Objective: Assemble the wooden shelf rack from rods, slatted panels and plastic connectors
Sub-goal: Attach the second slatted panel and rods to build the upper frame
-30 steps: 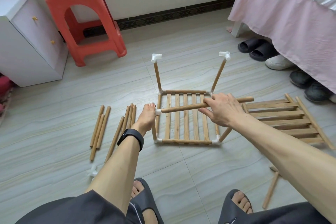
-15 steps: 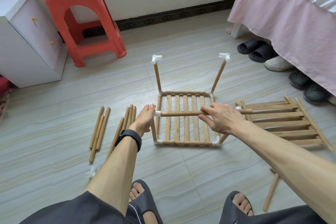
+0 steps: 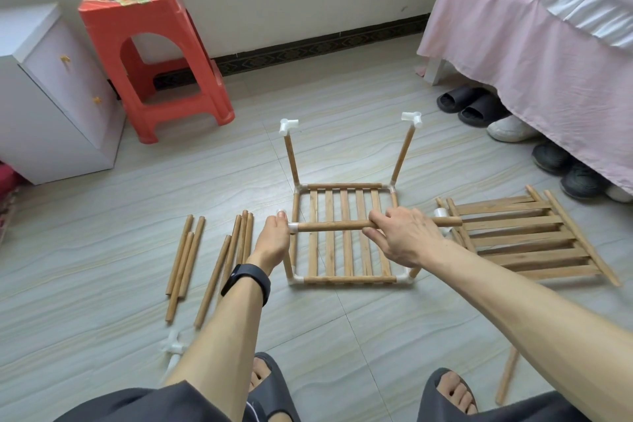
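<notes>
While my left hand (image 3: 272,241) grips the white plastic corner connector (image 3: 293,227) atop the near-left upright, thumb on top, my right hand (image 3: 406,235) has its fingers curled round a round wooden rod (image 3: 335,225) held level across the rack. The rod's left end sits in that connector. Its right end juts past a second white connector (image 3: 441,214) on the near-right side, and I cannot tell whether they touch. Below the hands, the rack's slatted wooden base panel (image 3: 346,250) lies flat on the pale tiled floor (image 3: 342,154), with two far uprights (image 3: 291,158) each capped in white. Loose wooden rods (image 3: 186,257) lie on the left, a stack of spare slatted panels (image 3: 524,240) on the right, and a red plastic stool (image 3: 154,55) stands far left.
</notes>
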Demonstrator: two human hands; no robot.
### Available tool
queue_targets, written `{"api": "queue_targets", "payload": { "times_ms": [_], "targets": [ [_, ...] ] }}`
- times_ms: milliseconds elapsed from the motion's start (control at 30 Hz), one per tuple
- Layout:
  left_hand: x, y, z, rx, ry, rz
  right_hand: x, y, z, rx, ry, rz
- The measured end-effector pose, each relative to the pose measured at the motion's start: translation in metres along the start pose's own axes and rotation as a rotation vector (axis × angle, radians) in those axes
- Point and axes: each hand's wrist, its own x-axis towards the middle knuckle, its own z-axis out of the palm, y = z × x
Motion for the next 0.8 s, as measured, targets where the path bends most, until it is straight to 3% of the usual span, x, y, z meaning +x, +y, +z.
{"api": "queue_targets", "payload": {
  "times_ms": [200, 333, 433, 533, 633, 800],
  "targets": [
    [0.002, 0.003, 0.005, 0.002, -0.044, -0.035, -0.008, 0.015, -0.011, -0.030, -0.026, -0.008],
    [-0.004, -0.001, 0.007, 0.049, 0.040, -0.023, -0.020, 0.030, -0.017, -0.022, -0.149, 0.175],
    [-0.006, -0.003, 0.005, 0.040, 0.034, 0.000, -0.019, 0.036, -0.031, 0.056, -0.056, 0.270],
    [-0.009, -0.004, 0.008, -0.007, 0.028, 0.081, -0.019, 0.034, -0.036, 0.077, 0.051, 0.483],
    [-0.014, -0.003, 0.010, -0.057, 0.047, 0.062, -0.024, 0.035, -0.029, 0.041, -0.084, 0.683],
    [-0.038, 0.000, 0.012, -0.040, 0.044, 0.032, -0.016, 0.042, -0.020, 0.195, -0.110, 0.718]
  ]
}}
